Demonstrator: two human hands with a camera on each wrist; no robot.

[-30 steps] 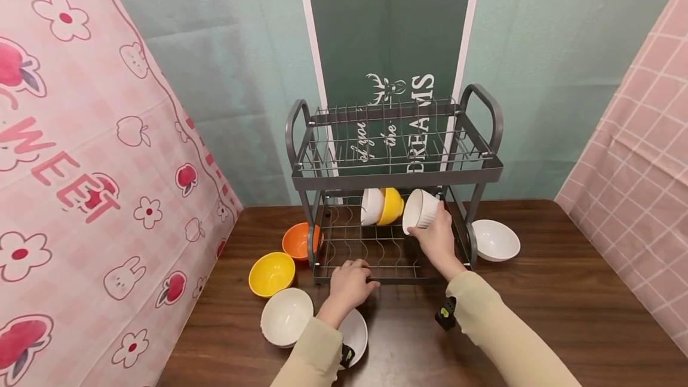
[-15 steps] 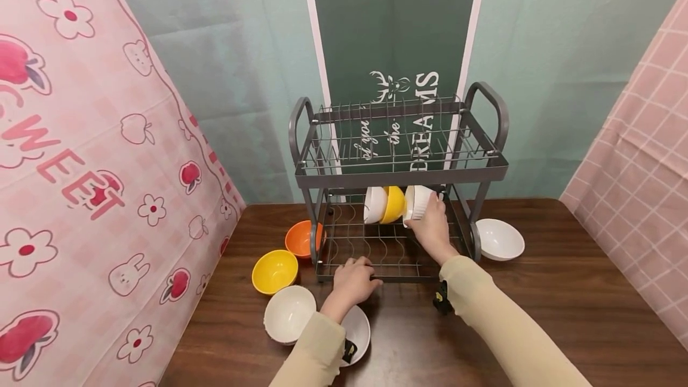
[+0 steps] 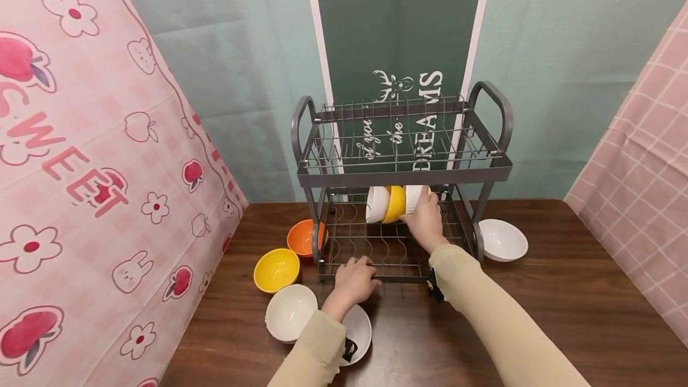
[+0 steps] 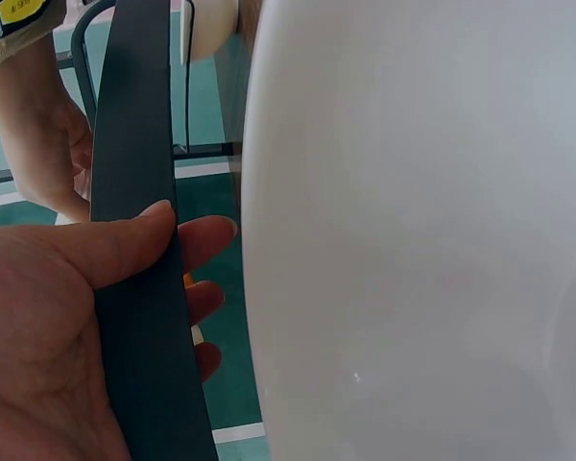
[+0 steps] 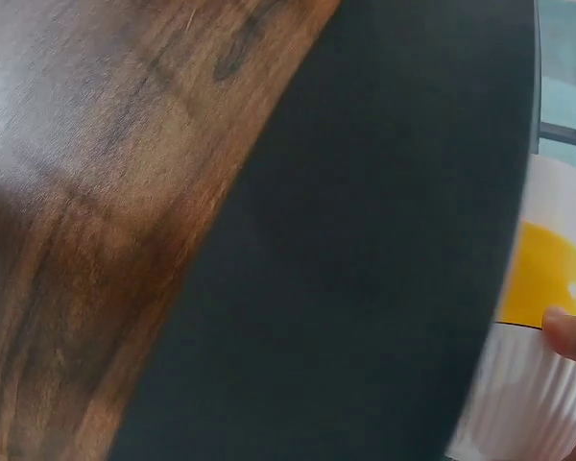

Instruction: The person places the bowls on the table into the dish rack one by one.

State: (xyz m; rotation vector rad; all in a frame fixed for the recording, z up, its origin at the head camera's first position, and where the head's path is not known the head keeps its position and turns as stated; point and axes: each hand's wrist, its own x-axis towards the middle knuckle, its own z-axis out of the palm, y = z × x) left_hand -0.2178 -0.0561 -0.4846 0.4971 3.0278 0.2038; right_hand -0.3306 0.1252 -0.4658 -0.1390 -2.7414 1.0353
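Observation:
My right hand pinches a white ribbed bowl on the lower tier of the dark grey dish rack. That bowl stands on its side, right against a yellow bowl, which nests against a white bowl. In the right wrist view, a thumb lies at the rim of the ribbed bowl. My left hand grips the rack's lower front bar, thumb on one side and fingers round the other. Below the left wrist sits another white bowl, partly hidden by the sleeve.
Left of the rack stand an orange bowl, a yellow bowl and an off-white bowl. Another white bowl sits to the right on the wooden table. The upper tier's wire dividers overhang the lower tier.
My right hand has moved the ribbed bowl left, up against the yellow bowl on the lower tier. The left hand keeps its grip on the front bar.

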